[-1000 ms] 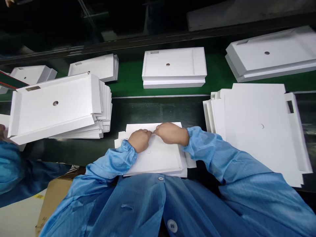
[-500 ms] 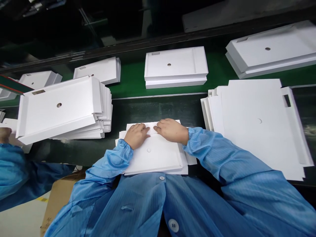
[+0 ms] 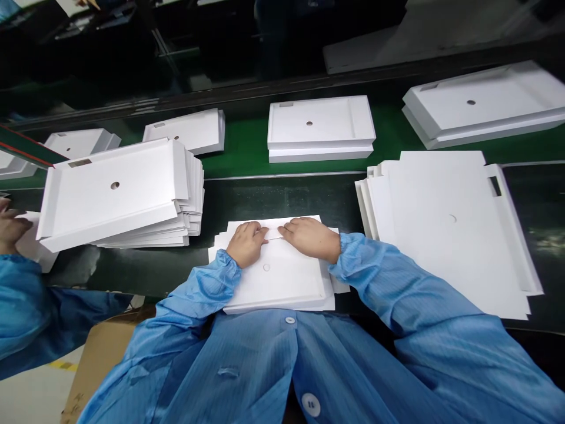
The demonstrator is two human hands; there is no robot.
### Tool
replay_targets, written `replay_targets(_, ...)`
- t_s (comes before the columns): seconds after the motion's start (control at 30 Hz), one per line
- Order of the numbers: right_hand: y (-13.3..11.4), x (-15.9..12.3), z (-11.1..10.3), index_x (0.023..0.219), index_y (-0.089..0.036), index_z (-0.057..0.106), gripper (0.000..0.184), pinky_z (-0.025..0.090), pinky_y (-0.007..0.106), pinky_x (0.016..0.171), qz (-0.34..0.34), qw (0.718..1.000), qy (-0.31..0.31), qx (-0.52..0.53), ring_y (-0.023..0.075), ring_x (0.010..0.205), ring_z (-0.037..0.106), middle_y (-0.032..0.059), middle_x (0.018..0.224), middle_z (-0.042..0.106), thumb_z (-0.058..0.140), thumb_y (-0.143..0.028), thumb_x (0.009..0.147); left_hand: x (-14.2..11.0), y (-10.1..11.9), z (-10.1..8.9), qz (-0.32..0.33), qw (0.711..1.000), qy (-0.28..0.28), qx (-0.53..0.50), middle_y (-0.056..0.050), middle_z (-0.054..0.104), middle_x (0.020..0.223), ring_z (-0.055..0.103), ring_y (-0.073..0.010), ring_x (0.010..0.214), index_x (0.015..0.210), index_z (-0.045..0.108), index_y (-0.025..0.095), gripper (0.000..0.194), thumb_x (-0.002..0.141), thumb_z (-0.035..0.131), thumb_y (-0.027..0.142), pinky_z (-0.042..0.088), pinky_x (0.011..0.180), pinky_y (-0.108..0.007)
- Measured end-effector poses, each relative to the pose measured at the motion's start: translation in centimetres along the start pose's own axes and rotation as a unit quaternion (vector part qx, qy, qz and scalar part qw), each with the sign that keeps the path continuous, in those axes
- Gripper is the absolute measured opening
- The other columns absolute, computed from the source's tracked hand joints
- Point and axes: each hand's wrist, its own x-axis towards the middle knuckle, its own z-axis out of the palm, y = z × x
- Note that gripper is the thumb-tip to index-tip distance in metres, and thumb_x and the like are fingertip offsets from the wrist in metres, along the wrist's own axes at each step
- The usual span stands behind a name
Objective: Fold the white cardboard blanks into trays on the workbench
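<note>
A white die-cut cardboard sheet [image 3: 286, 277] lies in front of my body on a small pile of similar sheets, with a round cut mark near its middle. At its far edge my left hand [image 3: 247, 242] has its fingers bent and closed on the narrow far flap. My right hand [image 3: 310, 238] comes in from the other side and pinches the same flap, thumb and fingers pressed together. The two hands' fingertips are a short gap apart along the fold. My palms hide parts of the flap.
A stack of part-folded white trays [image 3: 110, 200] stands at left, flat cardboard sheets [image 3: 441, 229] at right. Along the green strip [image 3: 242, 159] sit folded white trays [image 3: 320, 126]. A co-worker's hand [image 3: 11, 227] is at far left, above a brown carton [image 3: 101, 359].
The view has shifted slightly. Both my hands stay on the far flap with little movement. The co-worker's hand at far left has moved upward and shows more.
</note>
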Motion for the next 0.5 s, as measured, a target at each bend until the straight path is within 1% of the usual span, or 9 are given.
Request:
replay_targets(0.1, 0.1, -0.1, 0.7, 0.126, -0.010, 0.062, 0.035, 0.047, 0.036, 0.086, 0.021, 0.999, 0.020, 0.033, 0.0271, 0.104, 0.065, 0.0166, 0.113, 0.071, 0.041, -0.029, 0.104, -0.1, -0.1, 0.5, 0.003, 1.000, 0.016, 0.001, -0.015, 0.061, 0.112, 0.057, -0.0258, 0.104, 0.121, 0.066, 0.017, 0.029, 0.099, 0.050, 0.028, 0.048, 0.095, -0.046)
replay_targets(0.2, 0.2, 0.0, 1.3, 0.123, -0.011, 0.063, 0.033, 0.046, 0.035, 0.089, 0.033, 0.997, 0.021, 0.059, 0.0258, 0.103, 0.066, 0.0147, 0.110, 0.072, 0.045, -0.031, 0.104, -0.1, -0.1, 0.9, 0.003, 1.000, 0.020, 0.000, -0.014, 0.061, 0.111, 0.056, -0.0255, 0.102, 0.120, 0.066, 0.017, 0.029, 0.099, 0.049, 0.028, 0.048, 0.095, -0.044)
replay_targets(0.27, 0.3, 0.1, 1.3, 0.122, -0.011, 0.064, 0.032, 0.045, 0.034, 0.090, 0.040, 0.997, 0.013, 0.071, 0.0251, 0.103, 0.066, 0.0137, 0.110, 0.073, 0.046, -0.031, 0.103, 0.0, 0.0, 1.1, -0.002, 1.000, 0.019, -0.006, -0.014, 0.061, 0.110, 0.056, -0.0254, 0.102, 0.119, 0.066, 0.017, 0.029, 0.099, 0.049, 0.028, 0.047, 0.095, -0.044)
replay_targets(0.37, 0.3, 0.2, 0.9, 0.122, -0.014, 0.064, 0.033, 0.044, 0.033, 0.087, 0.045, 0.996, -0.001, 0.076, 0.0246, 0.102, 0.066, 0.0119, 0.110, 0.073, 0.047, -0.035, 0.103, -0.1, 0.3, 1.3, -0.002, 0.999, 0.028, -0.016, -0.014, 0.061, 0.110, 0.056, -0.0254, 0.103, 0.119, 0.066, 0.017, 0.029, 0.099, 0.049, 0.028, 0.047, 0.095, -0.044)
replay_targets(0.5, -0.1, 0.7, 0.6, 0.120, -0.015, 0.065, 0.044, 0.041, 0.033, 0.080, 0.046, 0.998, -0.002, 0.051, 0.0254, 0.096, 0.064, 0.0127, 0.104, 0.072, 0.044, -0.050, 0.102, -0.2, 0.7, 1.2, 0.003, 0.999, 0.035, -0.024, -0.014, 0.061, 0.110, 0.057, -0.0253, 0.104, 0.120, 0.065, 0.017, 0.030, 0.100, 0.047, 0.029, 0.046, 0.095, -0.044)
